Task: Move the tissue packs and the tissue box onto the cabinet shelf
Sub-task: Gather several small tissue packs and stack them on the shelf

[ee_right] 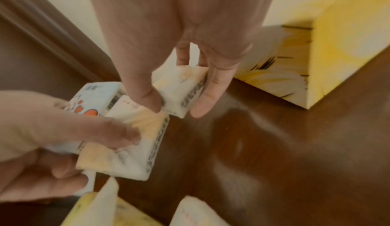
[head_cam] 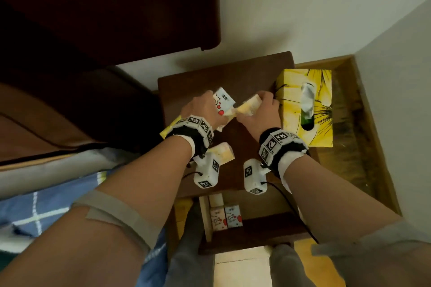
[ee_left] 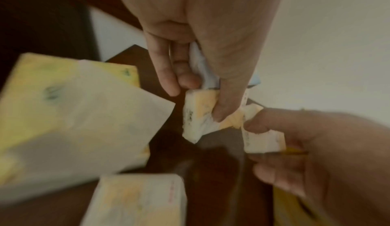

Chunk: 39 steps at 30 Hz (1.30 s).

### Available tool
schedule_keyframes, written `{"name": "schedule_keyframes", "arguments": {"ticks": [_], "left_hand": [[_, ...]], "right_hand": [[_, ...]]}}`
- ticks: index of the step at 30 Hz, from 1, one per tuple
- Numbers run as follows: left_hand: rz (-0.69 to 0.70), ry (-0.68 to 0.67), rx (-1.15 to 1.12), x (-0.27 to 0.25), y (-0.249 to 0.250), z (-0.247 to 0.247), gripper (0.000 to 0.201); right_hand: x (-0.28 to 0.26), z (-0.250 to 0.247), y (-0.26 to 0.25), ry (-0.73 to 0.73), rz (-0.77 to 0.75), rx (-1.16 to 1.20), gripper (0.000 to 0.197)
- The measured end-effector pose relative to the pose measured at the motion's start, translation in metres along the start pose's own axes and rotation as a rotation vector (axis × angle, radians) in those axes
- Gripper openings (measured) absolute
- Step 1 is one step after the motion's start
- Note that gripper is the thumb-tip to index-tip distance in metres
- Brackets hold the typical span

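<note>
Dark brown wooden cabinet point(head_cam: 224, 72): flat tabletop on top, open shelf point(head_cam: 256, 230) below at the front.

Yellow cardboard tissue box with flower print point(head_cam: 305, 107): sits at the tabletop's right edge, overhanging it on the right, oval slot up, white tissue showing in the slot. Not on the shelf.

Large yellow-and-white soft tissue pack point(ee_left: 69, 113): at the tabletop's left edge, partly hidden under the left wrist in the head view. Blurred in the wrist views.

Small pale yellow-and-white tissue pack point(head_cam: 221, 152): lies on the tabletop near its front, just below the left wristband. No hand on it.

Three small packs already on the shelf point(head_cam: 225, 214), upright, side by side: two with red heart print in front, one plain pale one behind.

Left hand point(head_cam: 203, 109): fingers curled, gripping two small packs together, a white-and-blue pack with red hearts point(head_cam: 222, 101) and a yellow-and-white pack point(ee_right: 128, 139) against it. Thumb presses on the yellow one.

Right hand point(head_cam: 261, 109): gripping another small yellow-and-white pack point(ee_right: 181, 91), thumb on one side, fingers on the other. Hand sits just beside the tissue box; contact cannot be told.

The two hands' packs touch at their corners above mid-tabletop. Cannot tell whether they are lifted clear of the wood.
</note>
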<state>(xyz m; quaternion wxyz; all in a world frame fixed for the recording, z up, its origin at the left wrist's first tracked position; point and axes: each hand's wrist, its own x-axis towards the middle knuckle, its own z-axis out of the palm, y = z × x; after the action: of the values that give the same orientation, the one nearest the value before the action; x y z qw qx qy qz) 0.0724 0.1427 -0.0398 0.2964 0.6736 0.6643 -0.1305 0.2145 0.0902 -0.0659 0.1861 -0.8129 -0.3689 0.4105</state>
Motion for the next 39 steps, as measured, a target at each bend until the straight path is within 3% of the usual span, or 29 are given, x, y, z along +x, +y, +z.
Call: {"name": "schedule_keyframes", "arguments": {"ticks": [2, 7, 11, 17, 22, 28, 33, 36, 39], "left_hand": [[-0.101, 0.052, -0.172, -0.025, -0.005, 0.003, 0.056], [-0.289, 0.101, -0.582, -0.104, -0.023, 0.031, 0.045], [-0.411, 0.065, -1.004, -0.160, -0.043, 0.068, 0.057], [-0.467, -0.013, -1.194, -0.207, -0.084, 0.134, 0.045], [-0.494, -0.141, -1.329, -0.234, -0.119, 0.177, 0.032], [-0.500, -0.192, -1.330, -0.242, -0.141, 0.191, 0.047], [-0.465, -0.229, -1.320, -0.234, -0.152, 0.198, 0.053], [-0.459, -0.172, -1.244, -0.227, -0.154, 0.206, 0.052], [-0.502, -0.025, -1.136, -0.217, -0.160, 0.214, 0.041]], "right_hand": [[-0.018, -0.007, 0.002, -0.060, -0.011, 0.085, 0.081], [-0.077, -0.023, 0.022, -0.392, -0.129, -0.011, 0.072], [-0.115, -0.020, 0.047, -0.555, -0.183, 0.099, 0.080], [-0.154, 0.031, 0.086, -0.693, -0.013, 0.248, 0.068], [-0.187, 0.069, 0.121, -0.708, 0.290, 0.406, 0.040], [-0.206, 0.086, 0.133, -0.647, 0.305, 0.386, 0.031], [-0.201, 0.089, 0.141, -0.614, 0.370, 0.470, 0.053], [-0.191, 0.090, 0.146, -0.575, 0.418, 0.439, 0.049], [-0.175, 0.097, 0.155, -0.424, 0.384, 0.229, 0.053]]}}
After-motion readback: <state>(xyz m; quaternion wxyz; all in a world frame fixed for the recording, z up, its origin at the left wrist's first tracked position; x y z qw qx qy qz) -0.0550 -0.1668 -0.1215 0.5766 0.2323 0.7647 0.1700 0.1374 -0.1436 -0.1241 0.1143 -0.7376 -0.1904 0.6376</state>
